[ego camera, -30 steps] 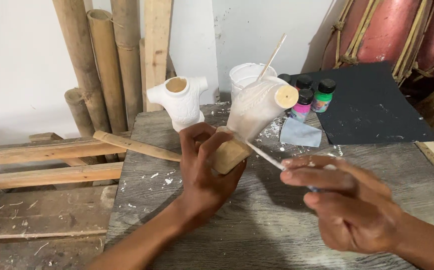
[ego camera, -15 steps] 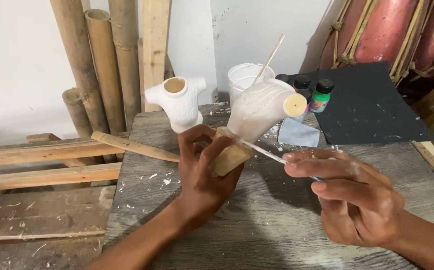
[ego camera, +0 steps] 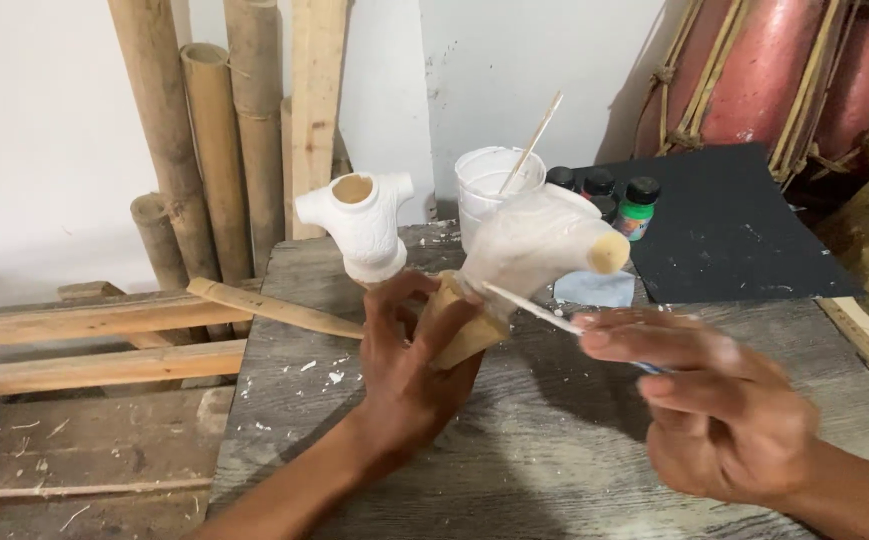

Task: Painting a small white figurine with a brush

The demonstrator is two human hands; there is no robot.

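While my left hand wraps tight around the bare wood end of a half-painted figure, holding it up over the middle of the tabletop, my right hand pinches a thin brush against its white side. Another white figure stands near the back edge.

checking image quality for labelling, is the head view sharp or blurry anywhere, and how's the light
Head view: soft, even light, no glare; faint shadows under the hands on the wooden table. The right hand and its thin brush show motion blur; the left hand, the white-coated piece it holds and the white bucket look fairly sharp.
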